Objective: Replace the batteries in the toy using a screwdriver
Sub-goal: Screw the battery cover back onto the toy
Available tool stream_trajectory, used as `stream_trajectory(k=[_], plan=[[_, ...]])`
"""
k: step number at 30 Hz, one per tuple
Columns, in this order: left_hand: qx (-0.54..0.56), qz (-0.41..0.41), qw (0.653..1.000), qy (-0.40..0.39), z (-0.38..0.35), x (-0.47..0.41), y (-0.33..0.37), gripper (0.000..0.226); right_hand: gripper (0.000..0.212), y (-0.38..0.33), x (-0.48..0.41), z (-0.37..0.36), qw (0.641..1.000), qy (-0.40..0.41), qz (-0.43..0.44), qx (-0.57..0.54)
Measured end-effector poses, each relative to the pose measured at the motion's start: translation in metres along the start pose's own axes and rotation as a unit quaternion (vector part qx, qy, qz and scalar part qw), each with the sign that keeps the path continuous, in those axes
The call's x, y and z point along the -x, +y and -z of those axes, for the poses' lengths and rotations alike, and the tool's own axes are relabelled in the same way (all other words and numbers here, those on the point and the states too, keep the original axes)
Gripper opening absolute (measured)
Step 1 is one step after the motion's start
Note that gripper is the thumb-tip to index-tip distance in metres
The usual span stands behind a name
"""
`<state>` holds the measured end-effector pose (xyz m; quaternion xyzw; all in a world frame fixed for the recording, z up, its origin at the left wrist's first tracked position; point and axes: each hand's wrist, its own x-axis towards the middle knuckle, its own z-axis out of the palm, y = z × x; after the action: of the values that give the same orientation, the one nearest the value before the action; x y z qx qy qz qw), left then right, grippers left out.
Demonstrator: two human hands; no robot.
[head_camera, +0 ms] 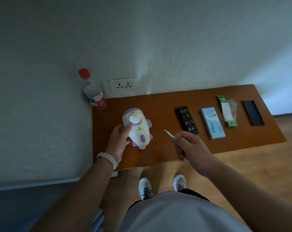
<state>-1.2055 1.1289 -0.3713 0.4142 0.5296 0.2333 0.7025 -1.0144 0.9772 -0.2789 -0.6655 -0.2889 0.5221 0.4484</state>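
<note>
Both hands are occupied: the left hand [120,139] holds its grip around the white-and-purple plastic toy plane [138,128], apparently turning its underside up at the brown wooden desk [158,104]. The right hand [187,146] pinches a slim silver screwdriver [169,133], tip angled toward the toy.

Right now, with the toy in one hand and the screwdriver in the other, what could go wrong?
The screwdriver in the right hand has a thin tip; it might slip off and poke the left hand gripping the toy. Anything small taken out could roll off the table onto the floor.
</note>
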Motion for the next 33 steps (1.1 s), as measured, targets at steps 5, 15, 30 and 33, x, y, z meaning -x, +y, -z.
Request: stream_trajectory(k=[5, 15, 30, 33], plan=[[-0.035, -0.022, 0.999, 0.029, 0.001, 0.001, 0.005, 0.038, 0.02, -0.005, 0.001, -0.001, 1.0, -0.001, 0.001, 0.0], [-0.097, -0.107, 0.976, 0.161, -0.015, 0.055, 0.031, 0.014, 0.036, -0.023, 0.001, 0.001, 0.999, -0.029, 0.035, -0.02], [-0.011, -0.195, 0.98, -0.03, -0.142, 0.092, 0.061, 0.023, 0.023, -0.037, -0.013, 0.043, 0.991, -0.083, 0.08, -0.074], [-0.01, -0.192, 0.981, -0.013, -0.164, 0.087, 0.062, 0.022, 0.022, -0.04, -0.018, 0.068, 0.99, -0.102, 0.071, -0.067]])
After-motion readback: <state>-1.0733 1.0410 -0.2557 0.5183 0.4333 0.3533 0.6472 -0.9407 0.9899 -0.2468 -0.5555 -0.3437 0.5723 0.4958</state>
